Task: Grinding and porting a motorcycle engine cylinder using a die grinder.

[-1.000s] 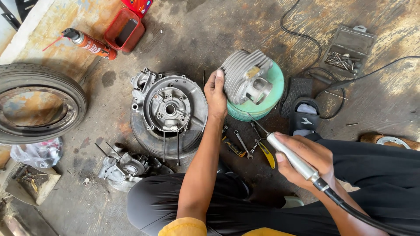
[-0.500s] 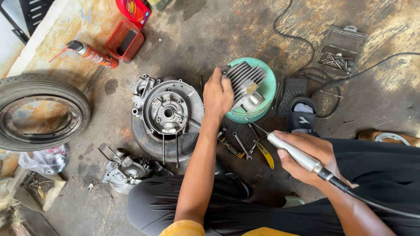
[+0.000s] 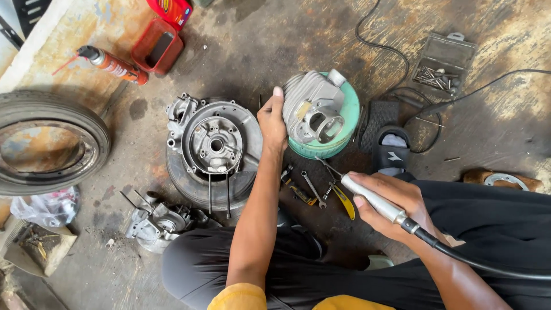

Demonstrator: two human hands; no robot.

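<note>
My left hand (image 3: 272, 119) grips the left side of a grey finned engine cylinder (image 3: 314, 108), which lies tilted on a green round tub (image 3: 347, 123) with its bore facing up toward me. My right hand (image 3: 396, 201) is closed around a silver rotary grinder handpiece (image 3: 373, 199), its thin bit pointing up-left toward the tub and its black flexible shaft (image 3: 476, 261) running off to the right. A grey engine crankcase (image 3: 213, 146) sits on a tyre just left of my left hand.
Spanners and a yellow-handled tool (image 3: 321, 192) lie on the floor between my hands. A black sandal (image 3: 391, 143), a tray of bits (image 3: 442, 72), cables, a spray can (image 3: 112, 64), a red container (image 3: 156, 47), a large tyre (image 3: 49, 140) and another engine part (image 3: 158, 224) surround me.
My left hand has turned the cylinder on the green tub, so its fins now face away and its bore faces up. The right hand with the grinder has barely moved.
</note>
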